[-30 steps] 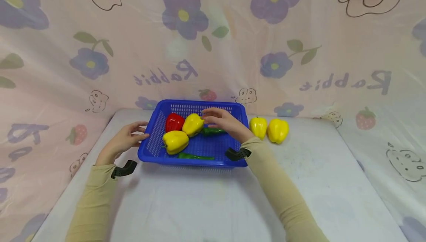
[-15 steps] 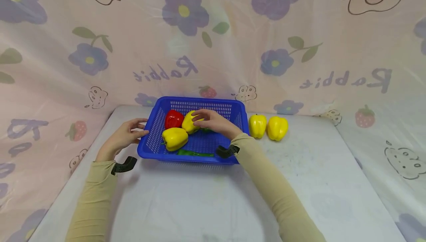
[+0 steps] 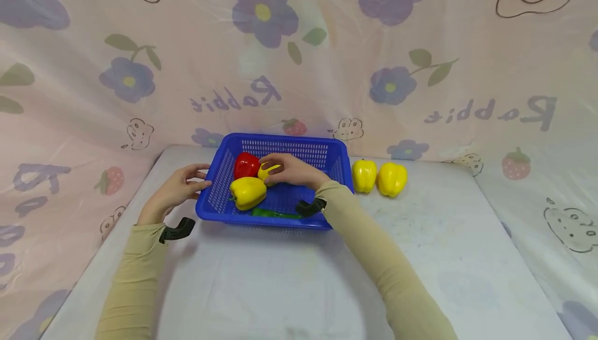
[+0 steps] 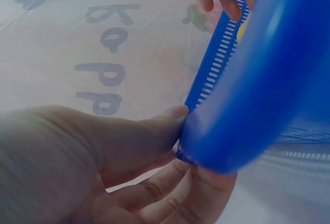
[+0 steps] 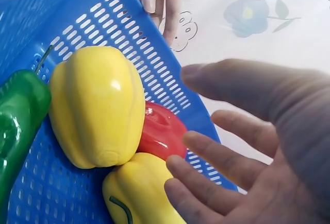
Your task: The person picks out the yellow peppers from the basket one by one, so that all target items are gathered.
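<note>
Left hand [image 3: 175, 190] pinches the left rim of the blue basket [image 3: 243, 220] – thumb on one side of the rim, fingers curled round the other, clear in the left wrist view. Right hand [image 3: 294, 170] reaches in over the basket from the right, released, fingers spread and slightly bent. Nearest to it: the rear yellow pepper [image 5: 139, 185], inside the basket, partly covered by the fingers in the head view, its green stem visible in the right wrist view. Can't tell whether the fingertips touch it.

Same basket, left half: red pepper [image 3: 246, 166] at the back, just left of the rear yellow one; front yellow pepper [image 3: 249, 193] lying on its side in front of both, stem to the left. A long green pepper [image 3: 275, 214] lies along the front wall.

Outside, just right of the basket: two yellow peppers [image 3: 364, 176] side by side on the white surface [image 3: 280, 272]. Basket sits toward the rear of that surface.

Both arms in beige sleeves [image 3: 133, 272] – a black bracket [image 3: 177, 230] at each wrist. Behind: pale pink sheet [image 3: 322, 106] with purple flowers, strawberries, mirrored "Rabbit" lettering.
</note>
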Demonstrator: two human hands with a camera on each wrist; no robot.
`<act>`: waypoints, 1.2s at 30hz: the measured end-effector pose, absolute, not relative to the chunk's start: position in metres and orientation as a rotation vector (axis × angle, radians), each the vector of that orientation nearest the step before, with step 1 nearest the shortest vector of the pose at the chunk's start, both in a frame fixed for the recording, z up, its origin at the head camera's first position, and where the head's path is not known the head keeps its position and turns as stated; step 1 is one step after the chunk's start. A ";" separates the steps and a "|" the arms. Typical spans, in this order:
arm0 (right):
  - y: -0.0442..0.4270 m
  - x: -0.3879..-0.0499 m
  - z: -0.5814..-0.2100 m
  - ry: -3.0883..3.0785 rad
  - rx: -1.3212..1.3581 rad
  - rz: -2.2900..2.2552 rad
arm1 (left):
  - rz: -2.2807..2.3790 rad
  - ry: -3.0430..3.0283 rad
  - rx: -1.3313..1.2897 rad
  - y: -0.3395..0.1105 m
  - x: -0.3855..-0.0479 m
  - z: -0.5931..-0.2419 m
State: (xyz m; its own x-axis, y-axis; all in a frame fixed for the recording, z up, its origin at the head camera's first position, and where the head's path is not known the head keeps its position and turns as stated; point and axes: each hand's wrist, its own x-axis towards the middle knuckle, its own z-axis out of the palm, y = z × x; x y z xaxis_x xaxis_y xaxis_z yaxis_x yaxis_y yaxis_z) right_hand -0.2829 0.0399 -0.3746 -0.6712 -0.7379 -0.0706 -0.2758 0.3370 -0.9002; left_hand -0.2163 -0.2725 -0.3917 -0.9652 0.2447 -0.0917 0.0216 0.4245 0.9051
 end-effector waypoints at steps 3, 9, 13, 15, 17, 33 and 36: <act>0.035 -0.284 -0.376 2.127 -0.902 -1.292 | 1.554 2.478 0.228 -0.272 -0.216 -0.391; 0.025 -0.285 -0.378 2.112 -0.909 -1.268 | 1.534 2.487 0.217 -0.272 -0.216 -0.389; 0.018 -0.283 -0.378 2.133 -0.930 -1.206 | 1.544 2.479 0.232 -0.273 -0.216 -0.389; 0.013 -0.287 -0.385 2.170 -0.955 -1.152 | 1.548 2.474 0.238 -0.273 -0.215 -0.390; 0.010 -0.286 -0.387 2.199 -0.964 -1.111 | 1.551 2.471 0.235 -0.273 -0.215 -0.391; 0.001 -0.279 -0.386 2.258 -0.959 -1.050 | 1.570 2.474 0.251 -0.270 -0.215 -0.390; -0.001 -0.279 -0.385 2.248 -0.952 -1.052 | 1.563 2.481 0.241 -0.270 -0.215 -0.389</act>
State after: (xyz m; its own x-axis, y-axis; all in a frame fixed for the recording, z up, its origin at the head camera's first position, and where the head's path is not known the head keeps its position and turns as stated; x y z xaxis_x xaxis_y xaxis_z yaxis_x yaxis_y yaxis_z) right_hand -0.2787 -0.0010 -0.3849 -0.6434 -0.7551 -0.1256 -0.3874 0.4627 -0.7974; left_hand -0.2152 -0.2700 -0.3891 -0.9669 0.2422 -0.0806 0.0319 0.4279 0.9032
